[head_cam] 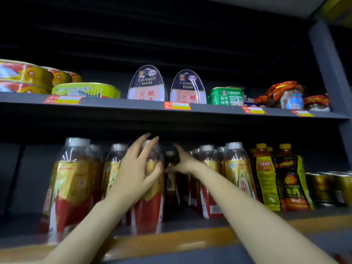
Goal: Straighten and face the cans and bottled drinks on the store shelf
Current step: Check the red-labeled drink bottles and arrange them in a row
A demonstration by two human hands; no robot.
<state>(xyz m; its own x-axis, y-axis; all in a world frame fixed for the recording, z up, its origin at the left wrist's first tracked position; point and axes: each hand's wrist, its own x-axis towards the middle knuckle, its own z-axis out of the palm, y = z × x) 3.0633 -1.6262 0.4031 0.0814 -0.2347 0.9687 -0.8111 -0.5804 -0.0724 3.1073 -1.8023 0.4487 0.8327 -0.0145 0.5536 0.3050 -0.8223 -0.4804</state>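
Observation:
On the lower shelf [171,239] stands a row of clear bottles with red and gold labels. My left hand [137,168] wraps round the upper part of one front bottle [150,206], fingers over its shoulder, thumb on the right side. My right hand [182,161] reaches into the gap just right of it and holds a dark bottle [171,180] set further back; its fingers are partly hidden. More red and gold bottles [236,168] stand right of my right arm, then two yellow-capped dark drinks [289,178] and gold cans [331,187].
The upper shelf [133,107] carries flat round tins [24,77], a green oval tin [85,89], two upright canned hams [167,86], a green tin [226,96] and red-wrapped jars [289,96]. A grey upright post [329,63] bounds the right side. Price tags line the edge.

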